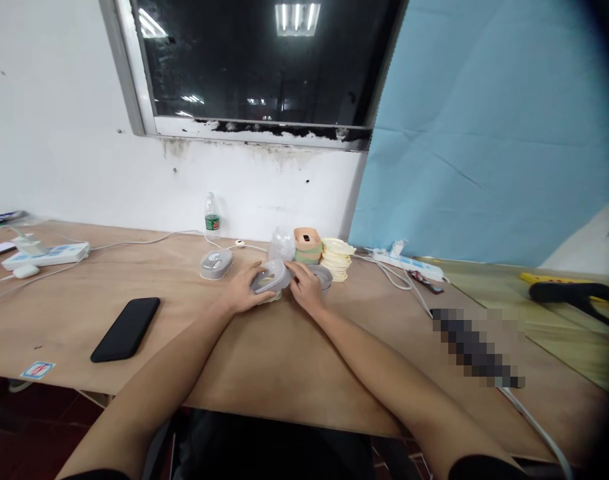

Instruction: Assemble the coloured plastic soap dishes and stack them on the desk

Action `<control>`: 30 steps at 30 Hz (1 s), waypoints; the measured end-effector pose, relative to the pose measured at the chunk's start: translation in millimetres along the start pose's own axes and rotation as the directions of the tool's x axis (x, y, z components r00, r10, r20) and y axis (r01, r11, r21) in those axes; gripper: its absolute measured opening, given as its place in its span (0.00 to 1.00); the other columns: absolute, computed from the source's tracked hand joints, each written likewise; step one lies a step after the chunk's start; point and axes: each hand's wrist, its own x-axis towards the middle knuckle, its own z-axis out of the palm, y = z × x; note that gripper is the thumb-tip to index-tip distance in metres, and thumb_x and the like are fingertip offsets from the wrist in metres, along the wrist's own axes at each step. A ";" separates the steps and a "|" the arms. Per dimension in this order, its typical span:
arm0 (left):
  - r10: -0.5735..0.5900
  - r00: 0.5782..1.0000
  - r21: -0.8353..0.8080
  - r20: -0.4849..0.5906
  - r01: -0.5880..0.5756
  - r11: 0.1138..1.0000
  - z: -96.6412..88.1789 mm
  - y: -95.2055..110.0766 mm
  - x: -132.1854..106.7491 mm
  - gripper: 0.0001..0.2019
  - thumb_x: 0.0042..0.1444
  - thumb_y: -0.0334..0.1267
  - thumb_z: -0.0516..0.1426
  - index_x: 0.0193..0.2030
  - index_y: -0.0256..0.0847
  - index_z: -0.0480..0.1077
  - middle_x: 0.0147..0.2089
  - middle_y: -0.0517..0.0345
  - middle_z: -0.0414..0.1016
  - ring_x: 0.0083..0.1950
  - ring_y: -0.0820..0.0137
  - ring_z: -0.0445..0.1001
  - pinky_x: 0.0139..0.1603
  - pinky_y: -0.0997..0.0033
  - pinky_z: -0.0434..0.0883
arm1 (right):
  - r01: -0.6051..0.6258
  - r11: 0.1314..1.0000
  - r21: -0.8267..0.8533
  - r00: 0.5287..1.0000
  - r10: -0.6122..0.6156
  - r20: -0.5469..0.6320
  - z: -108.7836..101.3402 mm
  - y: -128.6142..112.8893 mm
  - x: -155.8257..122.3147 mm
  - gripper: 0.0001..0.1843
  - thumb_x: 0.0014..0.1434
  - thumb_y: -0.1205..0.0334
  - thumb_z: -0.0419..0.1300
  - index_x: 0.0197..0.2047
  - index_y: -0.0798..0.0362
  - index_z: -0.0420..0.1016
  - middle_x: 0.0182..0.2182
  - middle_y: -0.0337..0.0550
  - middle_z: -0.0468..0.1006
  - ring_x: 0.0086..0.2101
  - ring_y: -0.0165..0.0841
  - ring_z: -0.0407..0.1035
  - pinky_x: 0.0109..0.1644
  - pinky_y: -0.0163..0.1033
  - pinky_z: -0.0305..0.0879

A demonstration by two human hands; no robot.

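A grey rounded plastic shell (279, 273) with an opening in it is tilted up between my two hands. My left hand (243, 290) grips it from the left, thumb at the near edge and fingers at the far side. My right hand (305, 290) has its fingertips closed on the shell's right rim. Just beyond the right hand lies another grey shell (323, 275), partly hidden by it. To the left of my hands sits a grey oval case (216, 264) with a shiny top. A pale piece shows below the held shell, mostly covered.
Behind my hands stand clear plastic wrapping (281, 244), stacked orange and green shells (307, 241) and a pile of cream pieces (337, 260). A bottle (211, 217) is by the wall. A black phone (125, 330) and power strips (49, 255) lie on the table (264, 360).
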 end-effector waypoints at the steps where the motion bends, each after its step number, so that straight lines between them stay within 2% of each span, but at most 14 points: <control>1: 0.023 1.000 -0.002 0.000 -0.023 1.000 -0.5 3.0 0.2 0.34 0.46 0.55 0.61 0.58 0.41 0.63 0.65 0.46 0.58 0.64 0.53 0.60 0.63 0.55 0.59 | -0.020 1.000 0.007 0.999 0.021 -0.034 -1.1 4.4 1.5 0.26 0.54 0.72 0.48 0.54 0.50 0.71 0.48 0.44 0.74 0.47 0.35 0.69 0.50 0.38 0.65; 4: 0.076 0.997 0.024 0.031 -0.077 0.997 -3.2 10.4 0.6 0.38 0.47 0.55 0.61 0.62 0.41 0.58 0.69 0.45 0.50 0.67 0.52 0.54 0.65 0.53 0.57 | -0.125 0.992 0.025 0.977 0.128 -0.172 -9.7 21.3 9.1 0.21 0.55 0.69 0.48 0.48 0.51 0.75 0.41 0.44 0.77 0.42 0.36 0.70 0.47 0.39 0.65; 6: 0.070 0.995 0.073 0.071 -0.075 0.995 -3.9 11.2 0.7 0.40 0.48 0.56 0.60 0.64 0.40 0.55 0.69 0.44 0.49 0.67 0.52 0.52 0.65 0.52 0.55 | -0.242 0.970 0.031 0.934 0.241 -0.265 -19.9 34.6 14.7 0.19 0.56 0.65 0.49 0.46 0.53 0.76 0.34 0.44 0.78 0.35 0.35 0.70 0.42 0.38 0.65; 9: 0.000 0.993 0.139 0.115 -0.016 0.990 -0.6 3.9 0.1 0.39 0.49 0.59 0.58 0.63 0.41 0.57 0.66 0.45 0.56 0.66 0.51 0.55 0.64 0.51 0.55 | -0.376 0.925 0.059 0.861 0.372 -0.347 -36.0 56.5 17.1 0.22 0.56 0.58 0.52 0.50 0.56 0.74 0.23 0.39 0.72 0.25 0.31 0.64 0.36 0.36 0.63; 11: -0.050 0.986 0.175 0.156 0.022 0.984 3.2 -4.5 -0.7 0.39 0.47 0.62 0.57 0.62 0.42 0.60 0.64 0.45 0.60 0.64 0.50 0.58 0.62 0.49 0.57 | -0.417 0.904 0.094 0.830 0.421 -0.367 -42.7 71.9 12.6 0.24 0.55 0.58 0.53 0.53 0.58 0.72 0.20 0.35 0.68 0.22 0.29 0.59 0.33 0.35 0.61; 13: -0.102 0.971 0.210 0.215 0.056 0.976 6.5 -12.4 -2.0 0.39 0.46 0.64 0.56 0.60 0.43 0.62 0.61 0.45 0.63 0.61 0.49 0.62 0.60 0.49 0.59 | -0.456 0.878 0.141 0.799 0.474 -0.370 -44.2 86.9 4.9 0.24 0.53 0.58 0.54 0.51 0.58 0.74 0.18 0.34 0.65 0.20 0.28 0.57 0.31 0.35 0.60; 16: -0.144 0.942 0.235 0.304 0.072 0.969 9.4 -19.7 -4.5 0.39 0.45 0.66 0.54 0.59 0.44 0.64 0.60 0.46 0.64 0.59 0.49 0.64 0.58 0.51 0.61 | -0.515 0.802 0.303 0.725 0.596 -0.344 -39.7 105.0 -7.0 0.20 0.49 0.57 0.56 0.42 0.59 0.78 0.20 0.37 0.70 0.23 0.29 0.61 0.32 0.35 0.61; 20: -0.171 0.931 0.263 0.322 0.085 0.961 11.9 -22.5 -7.3 0.42 0.44 0.68 0.54 0.61 0.44 0.62 0.65 0.44 0.55 0.61 0.48 0.61 0.59 0.51 0.60 | -0.534 0.653 0.537 0.654 0.721 -0.228 -33.1 114.7 -16.0 0.17 0.46 0.54 0.60 0.33 0.59 0.79 0.27 0.42 0.77 0.29 0.32 0.68 0.35 0.35 0.64; 25: -0.170 0.929 0.285 0.328 0.075 0.956 13.9 -23.5 -8.0 0.43 0.42 0.68 0.56 0.61 0.44 0.62 0.66 0.43 0.53 0.62 0.47 0.61 0.60 0.51 0.61 | -0.659 0.443 0.608 0.572 0.820 0.023 -28.9 114.5 -18.8 0.22 0.44 0.48 0.63 0.34 0.60 0.79 0.19 0.40 0.74 0.21 0.29 0.64 0.26 0.34 0.61; 27: -0.170 0.930 0.293 0.326 0.071 0.953 13.7 -22.7 -8.1 0.43 0.42 0.68 0.55 0.61 0.44 0.62 0.66 0.43 0.53 0.62 0.47 0.60 0.60 0.51 0.61 | -0.668 0.416 0.617 0.564 0.824 0.057 -26.8 114.6 -19.0 0.23 0.43 0.47 0.64 0.35 0.60 0.79 0.21 0.41 0.75 0.22 0.30 0.66 0.26 0.34 0.61; 30: -0.193 0.924 0.314 0.331 0.085 0.946 12.5 -20.0 -8.2 0.43 0.44 0.69 0.54 0.62 0.44 0.61 0.66 0.44 0.53 0.62 0.47 0.60 0.60 0.51 0.60 | -0.666 0.434 0.607 0.570 0.821 0.038 -24.5 114.4 -18.4 0.24 0.43 0.46 0.64 0.35 0.59 0.79 0.25 0.43 0.77 0.25 0.31 0.68 0.28 0.34 0.62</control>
